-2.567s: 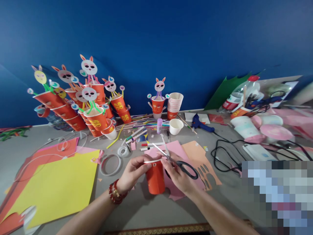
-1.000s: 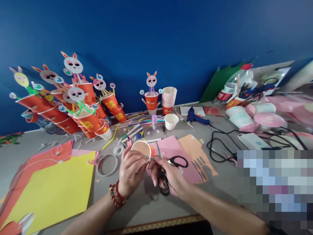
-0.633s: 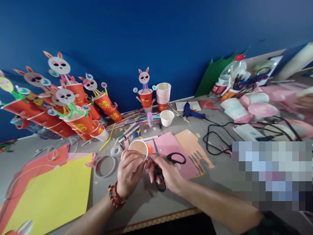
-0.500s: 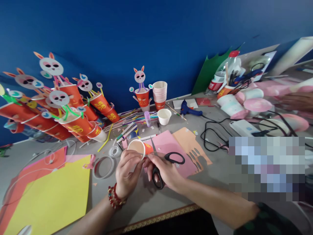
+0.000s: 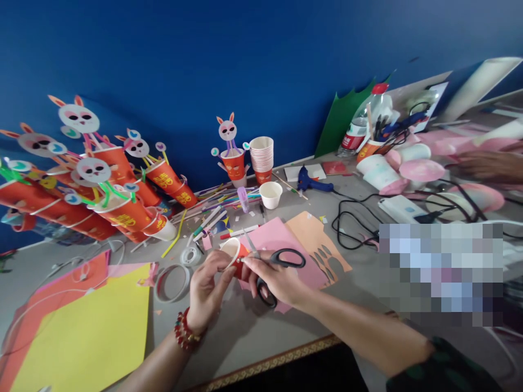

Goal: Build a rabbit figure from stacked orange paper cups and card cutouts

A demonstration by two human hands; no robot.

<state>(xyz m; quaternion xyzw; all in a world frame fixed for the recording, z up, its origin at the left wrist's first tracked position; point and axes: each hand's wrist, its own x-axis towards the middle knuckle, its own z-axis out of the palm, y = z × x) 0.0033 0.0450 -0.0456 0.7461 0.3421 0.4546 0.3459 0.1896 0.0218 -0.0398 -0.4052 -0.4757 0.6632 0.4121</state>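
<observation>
A red paper cup is tilted between my two hands over the table, its white rim towards me. My left hand, wearing a beaded bracelet, is closed on the cup's rim with thumb and fingers. Black-handled scissors hang in my right hand, blades pointing away past the cup. The right thumb and fingertips also press at the cup's side, near a small pale spot. Pink paper lies just beyond and under the right hand.
Rabbit-faced cup figures crowd the left. A cup stack, a white cup and a blue glue gun stand behind. Yellow paper and tape rolls lie left; black cables run right. Another person's hand is far right.
The cup has turned, so less of its inside and more of its red side shows. My left hand has shifted slightly left. The whole view has shifted a little.
</observation>
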